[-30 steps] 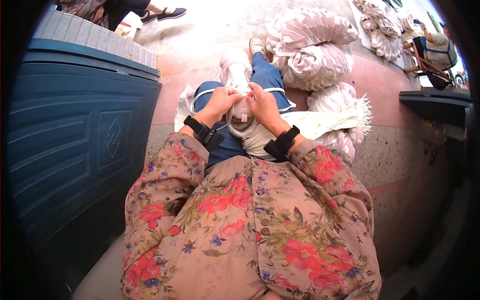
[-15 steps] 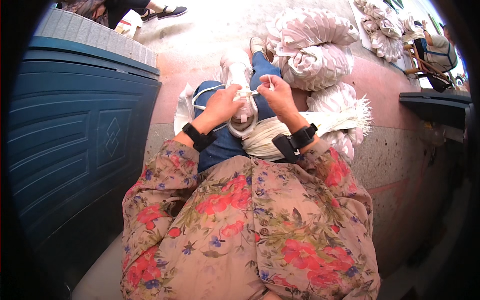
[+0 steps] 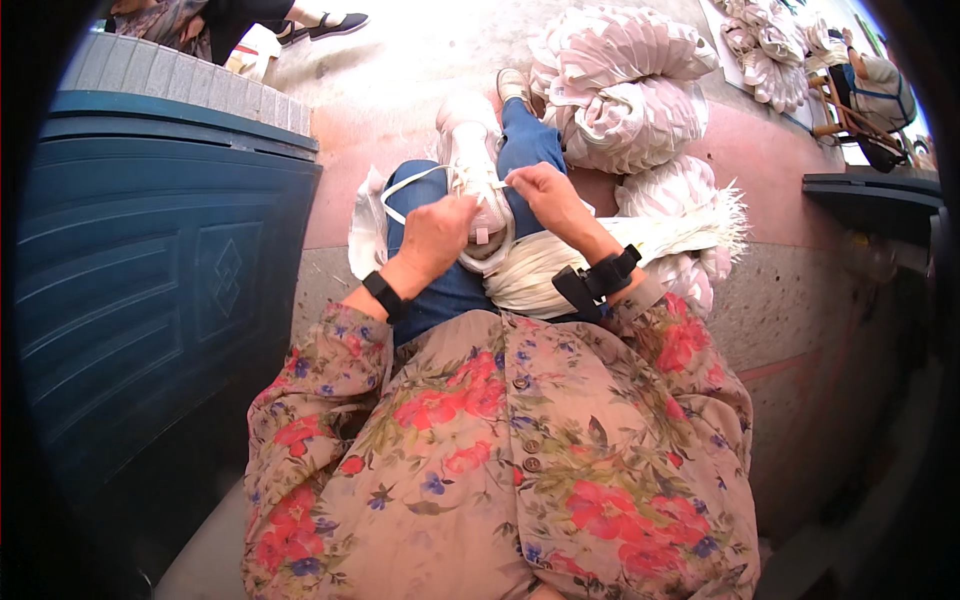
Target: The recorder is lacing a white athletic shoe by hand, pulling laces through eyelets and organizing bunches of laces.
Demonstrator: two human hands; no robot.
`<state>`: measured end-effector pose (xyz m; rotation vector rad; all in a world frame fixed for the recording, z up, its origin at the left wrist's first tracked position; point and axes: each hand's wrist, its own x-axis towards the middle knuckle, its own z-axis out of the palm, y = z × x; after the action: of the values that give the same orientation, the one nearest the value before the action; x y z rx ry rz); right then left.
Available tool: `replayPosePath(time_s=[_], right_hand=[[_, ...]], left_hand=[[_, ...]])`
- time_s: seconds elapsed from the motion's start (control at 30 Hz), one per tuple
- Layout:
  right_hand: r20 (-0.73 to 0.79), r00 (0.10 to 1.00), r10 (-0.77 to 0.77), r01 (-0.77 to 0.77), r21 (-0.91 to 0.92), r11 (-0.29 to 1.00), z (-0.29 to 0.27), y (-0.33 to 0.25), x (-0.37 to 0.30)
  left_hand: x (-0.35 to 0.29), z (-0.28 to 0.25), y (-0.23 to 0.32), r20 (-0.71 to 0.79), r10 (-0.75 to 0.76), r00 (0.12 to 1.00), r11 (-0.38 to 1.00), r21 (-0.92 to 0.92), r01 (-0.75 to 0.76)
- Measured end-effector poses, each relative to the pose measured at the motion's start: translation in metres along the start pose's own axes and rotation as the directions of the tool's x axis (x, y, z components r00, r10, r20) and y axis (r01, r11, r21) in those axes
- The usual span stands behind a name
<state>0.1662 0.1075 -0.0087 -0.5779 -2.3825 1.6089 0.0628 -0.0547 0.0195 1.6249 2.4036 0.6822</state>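
Right hand (image 3: 548, 196) pinches white lace (image 3: 499, 184); left hand (image 3: 438, 236) curled, grip unclear (pink tab (image 3: 482, 237) on shoe (image 3: 468, 138) unreadable)

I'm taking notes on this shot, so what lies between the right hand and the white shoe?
In the head view, white lace spans the gap from the right hand to the white shoe.

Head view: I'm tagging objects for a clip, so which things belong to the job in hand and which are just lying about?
In the job:
white shoe, at the left hand
white lace, pinched by the right hand
bundle of white cords, probably

Just about, it seems:
pale stacks at upper right, untouched
blue panelled unit at left
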Motion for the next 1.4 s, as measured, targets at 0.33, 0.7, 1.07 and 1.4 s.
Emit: replayPosePath(time_s=[0.33,0.7,1.07,1.4], right_hand=[[0.028,0.995,0.097,-0.083,-0.324,0.943,0.028,-0.001,0.002],[-0.022,0.992,0.127,-0.129,-0.182,0.975,0.042,-0.007,0.010],[0.079,0.997,-0.015,0.007,0.106,0.994,0.039,-0.005,0.015],[0.015,0.976,0.217,-0.198,0.469,0.861,0.055,0.014,0.016]], left_hand=[[-0.006,0.000,0.011,0.005,-0.034,0.999,0.996,-0.084,0.034],[-0.010,0.009,0.012,-0.013,-0.058,0.998,0.988,-0.145,0.055],[0.008,0.000,-0.001,-0.065,-0.048,0.997,0.934,-0.357,0.022],[0.031,-0.010,-0.023,0.320,-0.415,0.852,0.740,-0.426,0.520]])
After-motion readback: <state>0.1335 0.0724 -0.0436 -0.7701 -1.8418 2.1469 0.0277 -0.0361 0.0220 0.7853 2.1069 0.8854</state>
